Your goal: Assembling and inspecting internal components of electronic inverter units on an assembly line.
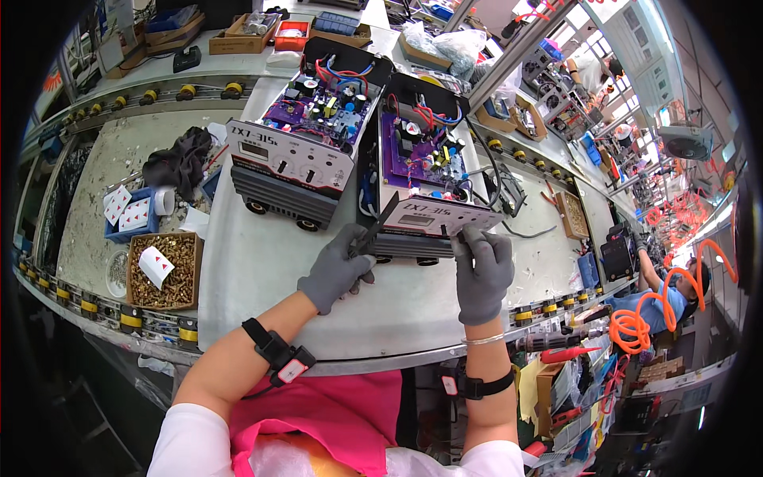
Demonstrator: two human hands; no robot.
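Note:
Two open welding-machine-like power units stand side by side on a metal work plate. The right unit (429, 215) shows a purple circuit board (413, 151) behind its tilted white front panel (421, 216). My left hand (338, 270), in a grey glove, is closed around a black flat strip (383, 219) at the panel's left edge. My right hand (483, 274), also gloved, has its fingers pinched together at the panel's lower right; whatever is between them is hidden. The left unit (290, 175) has its white panel upright, with knobs on it.
A box of brass-coloured fittings (183, 290), a blue bin (131, 215) and a dark cloth (183, 163) lie left. Roller rails (127, 322) run along the bench. A coiled orange hose (632, 330) hangs right, near a person in blue (668, 306). A cable (497, 167) arches beside the right unit.

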